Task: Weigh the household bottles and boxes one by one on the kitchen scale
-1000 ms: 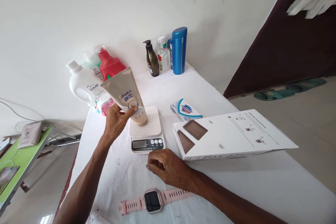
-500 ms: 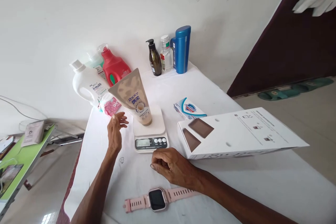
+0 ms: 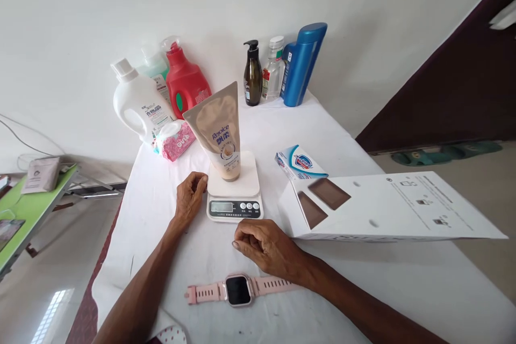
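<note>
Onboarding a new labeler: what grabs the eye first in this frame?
A beige tube stands cap-down on a small white kitchen scale mid-table, with the left hand curled beside the scale's left edge and the right hand resting in front of it. A pink smartwatch lies nearest the camera; a big white box lies to the right.

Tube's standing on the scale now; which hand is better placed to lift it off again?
Probably the left. The left hand rests curled at the scale's left edge, just beside the tube. The right hand lies on the table nearer the watch.
</note>
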Tool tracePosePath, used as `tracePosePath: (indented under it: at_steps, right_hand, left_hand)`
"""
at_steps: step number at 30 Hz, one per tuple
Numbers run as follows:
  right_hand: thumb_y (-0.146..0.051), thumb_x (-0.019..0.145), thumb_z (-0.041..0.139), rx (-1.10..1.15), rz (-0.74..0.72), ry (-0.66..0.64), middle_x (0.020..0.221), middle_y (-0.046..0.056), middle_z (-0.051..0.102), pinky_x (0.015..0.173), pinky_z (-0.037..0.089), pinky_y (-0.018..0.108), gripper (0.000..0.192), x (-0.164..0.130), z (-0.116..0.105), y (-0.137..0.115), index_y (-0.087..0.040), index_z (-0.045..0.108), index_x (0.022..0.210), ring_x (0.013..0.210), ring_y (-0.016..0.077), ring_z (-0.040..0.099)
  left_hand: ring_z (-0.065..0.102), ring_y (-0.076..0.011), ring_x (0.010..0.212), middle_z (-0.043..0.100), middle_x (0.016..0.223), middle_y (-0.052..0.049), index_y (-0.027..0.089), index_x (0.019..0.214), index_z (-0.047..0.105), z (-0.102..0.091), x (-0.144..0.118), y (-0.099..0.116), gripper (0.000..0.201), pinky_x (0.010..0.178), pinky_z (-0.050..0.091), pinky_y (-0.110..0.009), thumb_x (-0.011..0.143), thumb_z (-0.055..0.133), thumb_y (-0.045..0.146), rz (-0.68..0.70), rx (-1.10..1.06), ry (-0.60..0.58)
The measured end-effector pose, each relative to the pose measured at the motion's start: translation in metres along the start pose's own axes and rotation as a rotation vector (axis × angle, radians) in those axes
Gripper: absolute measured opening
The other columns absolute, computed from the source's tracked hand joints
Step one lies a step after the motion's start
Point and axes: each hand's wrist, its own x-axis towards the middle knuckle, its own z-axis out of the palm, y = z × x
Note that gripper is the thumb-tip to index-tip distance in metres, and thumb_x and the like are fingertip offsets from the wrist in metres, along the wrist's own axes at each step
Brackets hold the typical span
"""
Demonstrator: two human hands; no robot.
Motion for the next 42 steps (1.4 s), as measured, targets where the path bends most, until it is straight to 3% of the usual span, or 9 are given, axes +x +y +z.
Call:
tracePosePath:
  at_steps: [15,18,23,27,29,33,38,42]
  right_hand:
    - [-0.025,0.093,0.059,0.016,0.04,-0.025,0.069,-0.002,0.059,0.055,0.038,0.023,0.019,-0.003,0.002,-0.001,-0.02,0.058,0.075,0.058,0.0104,0.05]
    - [-0.026,0.093,0.06,0.004,0.044,-0.035,0.069,-0.002,0.059,0.055,0.038,0.023,0.018,-0.003,0.002,-0.002,-0.02,0.059,0.076,0.058,0.0107,0.05]
    - [-0.03,0.097,0.058,-0.018,0.067,-0.061,0.069,-0.002,0.059,0.055,0.039,0.024,0.02,-0.005,0.001,-0.003,-0.02,0.06,0.079,0.057,0.0114,0.051]
    - [-0.032,0.098,0.057,-0.034,0.077,-0.078,0.068,-0.002,0.059,0.055,0.039,0.024,0.022,-0.004,0.001,-0.003,-0.02,0.06,0.079,0.056,0.0116,0.05]
    - [-0.032,0.097,0.058,-0.048,0.082,-0.077,0.068,-0.002,0.058,0.055,0.038,0.024,0.023,-0.004,0.001,-0.003,-0.02,0.06,0.078,0.056,0.0117,0.049]
    - [-0.032,0.098,0.057,-0.073,0.087,-0.079,0.068,-0.001,0.058,0.055,0.038,0.025,0.024,-0.005,0.002,-0.003,-0.02,0.061,0.078,0.056,0.012,0.049]
    - [-0.034,0.097,0.058,-0.066,0.092,-0.077,0.07,0.0,0.059,0.056,0.04,0.025,0.023,-0.007,0.003,-0.001,-0.02,0.062,0.079,0.058,0.0125,0.05]
    - [-0.035,0.096,0.06,-0.037,0.114,-0.071,0.068,-0.001,0.057,0.055,0.039,0.025,0.024,-0.007,0.003,-0.002,-0.02,0.061,0.077,0.057,0.0123,0.049]
  left_hand:
    - [0.062,-0.0166,0.071,0.066,0.078,-0.001,0.02,0.094,0.067,0.001,-0.002,-0.007,0.037,0.073,0.049,-0.03,0.101,0.048,0.052,-0.011,-0.053,0.012]
    - [0.062,-0.0168,0.071,0.067,0.083,-0.002,0.02,0.1,0.066,0.002,-0.004,-0.007,0.043,0.073,0.049,-0.031,0.102,0.042,0.056,0.001,-0.08,0.057]
    - [0.066,-0.0228,0.099,0.065,0.119,-0.011,0.02,0.129,0.056,0.004,-0.01,0.017,0.054,0.083,0.051,-0.036,0.092,0.061,0.059,0.151,-0.072,0.183]
    - [0.062,-0.0302,0.116,0.06,0.132,-0.015,0.022,0.139,0.05,0.015,-0.002,0.047,0.08,0.092,0.052,-0.043,0.075,0.082,0.057,0.253,0.007,0.146]
    - [0.064,-0.0302,0.111,0.064,0.124,-0.012,0.022,0.13,0.057,0.022,0.006,0.056,0.072,0.09,0.053,-0.043,0.073,0.086,0.054,0.252,0.052,0.114]
    - [0.067,-0.0256,0.088,0.069,0.101,-0.008,0.019,0.099,0.066,0.035,0.015,0.059,0.04,0.07,0.053,-0.037,0.076,0.084,0.048,0.185,0.099,0.065]
    - [0.068,-0.0235,0.083,0.072,0.103,-0.009,0.019,0.099,0.07,0.038,0.033,0.054,0.033,0.066,0.053,-0.033,0.08,0.079,0.043,0.188,0.029,0.139]
    - [0.071,-0.0277,0.09,0.076,0.102,-0.01,0.019,0.102,0.071,0.028,0.082,0.054,0.032,0.075,0.055,-0.038,0.08,0.08,0.04,0.181,0.046,0.248]
